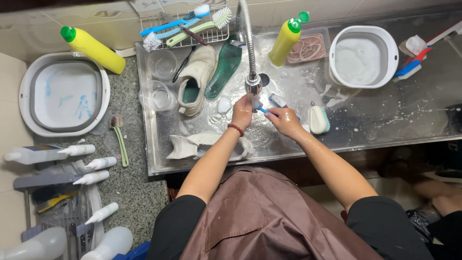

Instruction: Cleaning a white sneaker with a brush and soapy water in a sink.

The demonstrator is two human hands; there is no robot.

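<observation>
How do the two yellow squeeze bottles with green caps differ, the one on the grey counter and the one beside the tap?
The yellow bottle on the speckled grey counter lies tilted with its cap toward the wall, while the yellow bottle beside the tap stands inside the wet steel sink tray. The counter bottle's green cap looks closed; the sink bottle's cap is flipped open. Both share the same yellow body and green top.

— Where does the view look from?
— From the person's head, straight down on the steel sink [365, 130], close above it.
— Which way does it face?
— Toward the wall; the tap [250, 53] stands at the middle, the floor left of the sink.
</observation>
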